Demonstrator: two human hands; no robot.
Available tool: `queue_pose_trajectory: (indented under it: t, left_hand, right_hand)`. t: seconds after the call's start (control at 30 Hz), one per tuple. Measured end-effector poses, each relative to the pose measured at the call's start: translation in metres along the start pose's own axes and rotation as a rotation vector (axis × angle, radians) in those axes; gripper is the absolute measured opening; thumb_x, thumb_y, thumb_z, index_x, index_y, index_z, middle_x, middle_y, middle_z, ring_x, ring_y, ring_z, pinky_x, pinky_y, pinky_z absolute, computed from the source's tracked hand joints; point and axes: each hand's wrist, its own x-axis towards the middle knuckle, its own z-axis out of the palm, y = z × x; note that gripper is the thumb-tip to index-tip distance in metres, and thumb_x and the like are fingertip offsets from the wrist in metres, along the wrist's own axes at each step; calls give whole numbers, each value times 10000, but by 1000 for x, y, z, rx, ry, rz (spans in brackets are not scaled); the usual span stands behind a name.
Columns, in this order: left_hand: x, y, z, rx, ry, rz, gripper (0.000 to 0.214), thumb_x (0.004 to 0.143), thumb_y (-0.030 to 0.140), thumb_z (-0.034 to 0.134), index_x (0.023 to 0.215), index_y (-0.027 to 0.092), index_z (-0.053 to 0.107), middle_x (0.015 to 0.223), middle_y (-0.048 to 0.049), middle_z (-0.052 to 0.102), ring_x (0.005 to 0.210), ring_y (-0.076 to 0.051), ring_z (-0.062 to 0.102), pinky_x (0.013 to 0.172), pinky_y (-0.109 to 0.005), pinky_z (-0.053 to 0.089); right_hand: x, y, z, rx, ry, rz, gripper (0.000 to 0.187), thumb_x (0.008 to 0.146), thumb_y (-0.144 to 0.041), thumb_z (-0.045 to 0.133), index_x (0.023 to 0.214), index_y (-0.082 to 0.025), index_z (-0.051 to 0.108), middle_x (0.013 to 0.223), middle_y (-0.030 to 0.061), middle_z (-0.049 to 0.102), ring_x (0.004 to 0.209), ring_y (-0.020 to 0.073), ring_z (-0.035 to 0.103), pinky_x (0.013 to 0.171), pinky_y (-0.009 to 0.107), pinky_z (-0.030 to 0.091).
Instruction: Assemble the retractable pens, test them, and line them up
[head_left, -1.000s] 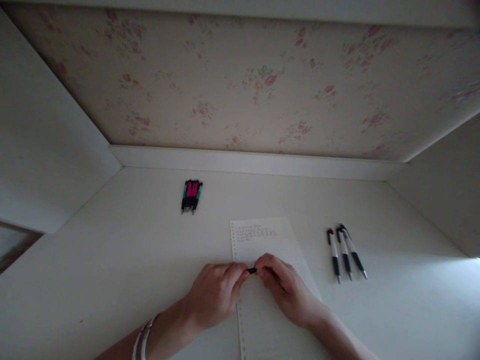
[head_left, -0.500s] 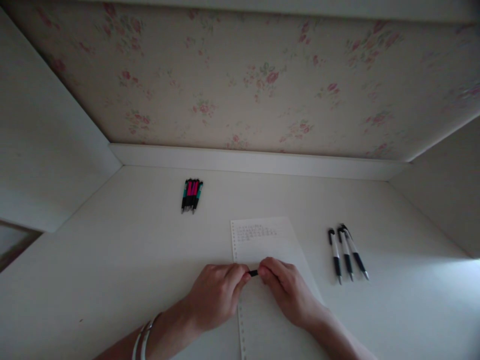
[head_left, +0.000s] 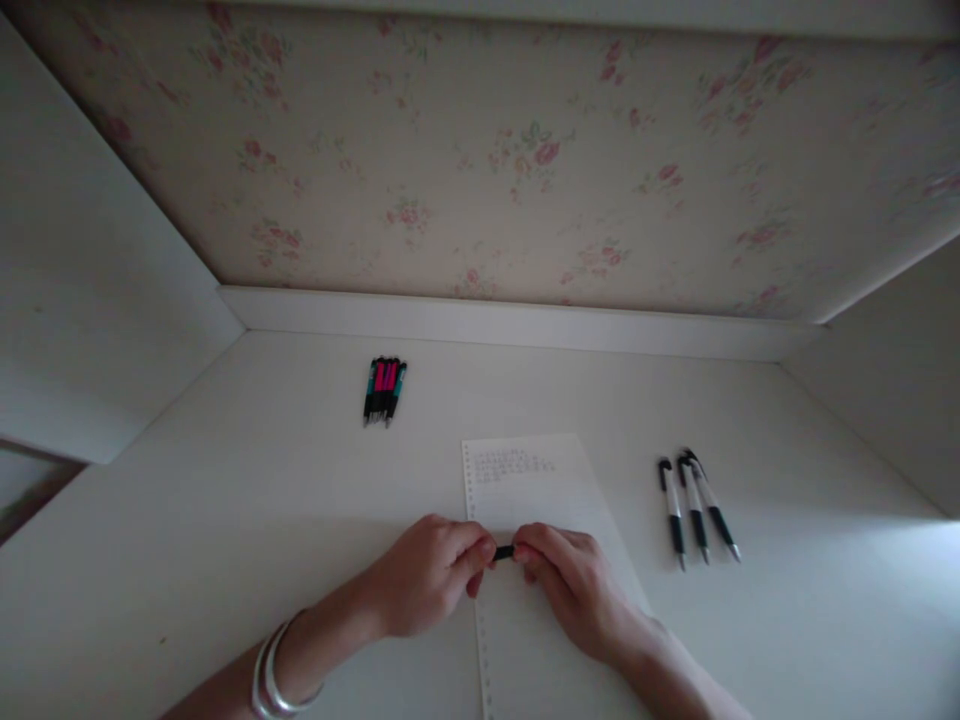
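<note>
My left hand (head_left: 431, 580) and my right hand (head_left: 571, 585) meet over a sheet of lined paper (head_left: 544, 490) on a white desk (head_left: 225, 520). Both have their fingers pinched closed on a short dark pen-like object (head_left: 504, 552), of which only a small black part shows between the fingertips. Silver bangles (head_left: 268, 678) circle my left wrist. The paper has faint writing near its top edge.
A bundle of black, pink and teal pens (head_left: 384, 391) lies at the back left of the desk. Three white-and-black pens (head_left: 696, 510) lie side by side to the right of the paper. A floral wallpapered wall (head_left: 487, 160) and white side panels enclose the desk.
Both hands have shifted slightly toward me and the left wrist has drawn back, still pinching the dark object between them. The pens and paper have not moved.
</note>
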Motion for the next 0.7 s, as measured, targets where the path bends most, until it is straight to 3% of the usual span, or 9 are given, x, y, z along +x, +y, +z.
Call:
queue_pose_trajectory:
  t: [0.17,0.23,0.33,0.43,0.5,0.7]
  left_hand:
    - [2,1,-10,-404,-239,-235,410,1002,444,397,810,153,614,593,28,558,495,-96,411,497,-209,320]
    - [2,2,-8,-444,-259,-274,423,1009,455,378,848,150,622,596,29,557,475,-94,389,467,-209,294]
    - [1,4,3,-115,-17,-104,407,1032,378,384,801,165,642,669,0,634,596,-124,546,586,-230,397]
    - [-1,4,16,294,237,191,197,1011,302,491,989,193,654,877,-33,715,803,-189,655,744,-295,467]
    - [-3,1,22,480,342,328,137,1006,262,510,1027,195,629,877,-28,712,799,-202,661,750,-324,480]
    - [-6,-5,24,740,472,443,110,994,213,532,1068,188,609,832,-19,706,739,-207,663,724,-354,491]
  right_hand:
    - [-1,-1,-1,63,-39,-12,205,1033,-254,400,933,-211,575,737,8,653,663,144,604,631,238,442]
    - [0,-3,-2,95,-63,51,225,1039,-288,391,927,-212,571,738,5,655,668,142,608,636,236,443]
    - [3,-6,-5,132,-51,201,318,1048,-373,358,836,-215,535,694,-10,610,629,134,565,593,230,419]
    - [6,-8,-5,104,-9,280,418,1042,-441,334,698,-224,430,615,-27,523,566,127,484,542,237,364]
    - [8,-9,-3,69,-3,293,446,1037,-458,332,658,-228,378,573,-37,474,532,123,438,527,248,330]
    - [8,-8,0,95,-19,289,436,1041,-450,337,670,-227,394,582,-36,485,543,126,451,538,253,334]
